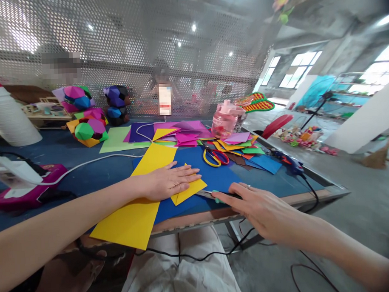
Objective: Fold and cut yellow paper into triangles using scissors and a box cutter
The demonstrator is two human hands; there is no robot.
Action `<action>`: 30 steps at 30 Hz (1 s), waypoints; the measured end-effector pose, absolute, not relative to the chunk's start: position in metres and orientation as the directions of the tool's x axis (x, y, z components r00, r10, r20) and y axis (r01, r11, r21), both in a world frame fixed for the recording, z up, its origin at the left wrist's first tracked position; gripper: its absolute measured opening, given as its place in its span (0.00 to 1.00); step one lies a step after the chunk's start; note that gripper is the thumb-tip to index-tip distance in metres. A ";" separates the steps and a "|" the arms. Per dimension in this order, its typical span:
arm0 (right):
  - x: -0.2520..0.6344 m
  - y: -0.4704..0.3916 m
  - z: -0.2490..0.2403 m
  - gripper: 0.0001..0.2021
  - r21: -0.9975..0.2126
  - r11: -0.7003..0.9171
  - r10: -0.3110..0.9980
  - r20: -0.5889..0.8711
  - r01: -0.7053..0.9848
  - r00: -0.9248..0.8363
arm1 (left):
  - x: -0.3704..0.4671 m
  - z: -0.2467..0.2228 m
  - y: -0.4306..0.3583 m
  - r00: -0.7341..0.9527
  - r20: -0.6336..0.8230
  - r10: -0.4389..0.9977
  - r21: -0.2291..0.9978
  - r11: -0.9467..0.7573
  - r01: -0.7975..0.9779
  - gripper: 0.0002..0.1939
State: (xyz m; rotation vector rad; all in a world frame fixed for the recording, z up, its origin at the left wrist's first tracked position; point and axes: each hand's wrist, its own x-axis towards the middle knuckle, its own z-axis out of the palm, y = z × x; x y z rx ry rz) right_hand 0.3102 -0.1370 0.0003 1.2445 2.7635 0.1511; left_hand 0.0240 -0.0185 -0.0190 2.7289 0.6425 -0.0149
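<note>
Here, left hand [167, 181] flat on yellow paper [136, 216] — pink bottle [225, 119] nr.

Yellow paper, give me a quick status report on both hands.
Left hand flat on the folded yellow paper, pinning it. Right hand open, fingertips on a tool with a metal blade at the paper's edge. Scissors lie beyond, apart.

Both forearms bare to the edge of view, no sleeves showing. Right hand [257, 205]: a thin pale ring on one finger; fingernails painted teal-green, seen at one fingertip; left hand [170, 181]: no ring or band visible, nails unpainted as far as can be told. Lap below in pale, off-white creased cloth [183, 274], trousers or skirt, cannot tell which.
</note>
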 end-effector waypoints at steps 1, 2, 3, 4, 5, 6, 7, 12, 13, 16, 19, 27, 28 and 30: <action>0.309 -0.136 0.001 0.37 0.141 0.659 0.750 -0.052 0.739 -0.659 | 0.024 -0.019 -0.019 0.898 -0.087 0.431 0.316 -0.843 0.435 0.27; 0.307 -0.134 0.001 0.37 0.149 0.659 0.750 -0.048 0.737 -0.660 | 0.024 -0.019 -0.019 0.898 -0.090 0.431 0.311 -0.844 0.436 0.27; 0.306 -0.133 0.001 0.37 0.155 0.661 0.748 -0.047 0.735 -0.662 | 0.024 -0.018 -0.019 0.897 -0.093 0.432 0.305 -0.845 0.439 0.27; 0.304 -0.132 0.001 0.37 0.157 0.664 0.744 -0.048 0.731 -0.666 | 0.024 -0.018 -0.019 0.895 -0.098 0.435 0.300 -0.845 0.443 0.27; 0.303 -0.131 0.001 0.36 0.154 0.667 0.742 -0.052 0.729 -0.669 | 0.024 -0.018 -0.020 0.893 -0.105 0.438 0.295 -0.844 0.448 0.27; 0.303 -0.132 0.001 0.36 0.145 0.670 0.740 -0.059 0.728 -0.670 | 0.024 -0.017 -0.020 0.892 -0.111 0.439 0.293 -0.843 0.451 0.27; 0.303 -0.133 0.001 0.36 0.138 0.672 0.740 -0.063 0.728 -0.670 | 0.024 -0.017 -0.020 0.891 -0.115 0.438 0.293 -0.843 0.452 0.27; 0.305 -0.140 0.000 0.39 0.128 0.669 0.742 -0.070 0.732 -0.666 | 0.023 -0.022 -0.016 0.906 -0.077 0.416 0.311 -0.853 0.418 0.26; 0.304 -0.139 0.001 0.39 0.124 0.668 0.744 -0.072 0.734 -0.665 | 0.023 -0.023 -0.016 0.909 -0.067 0.410 0.312 -0.857 0.410 0.26; 0.299 -0.136 0.003 0.36 0.114 0.674 0.739 -0.074 0.730 -0.670 | 0.022 -0.024 -0.015 0.913 -0.055 0.403 0.313 -0.862 0.399 0.27; 0.295 -0.134 0.003 0.36 0.122 0.684 0.728 -0.062 0.719 -0.683 | 0.022 -0.024 -0.015 0.910 -0.066 0.410 0.317 -0.856 0.409 0.27; 0.297 -0.137 0.001 0.40 0.131 0.689 0.723 -0.071 0.712 -0.687 | 0.022 -0.025 -0.014 0.909 -0.075 0.409 0.324 -0.853 0.410 0.26; 0.295 -0.136 0.002 0.39 0.125 0.689 0.724 -0.076 0.714 -0.686 | 0.022 -0.025 -0.014 0.909 -0.076 0.411 0.323 -0.852 0.412 0.26; 0.290 -0.134 0.005 0.37 0.117 0.695 0.719 -0.079 0.709 -0.691 | 0.022 -0.025 -0.014 0.909 -0.075 0.410 0.322 -0.852 0.412 0.26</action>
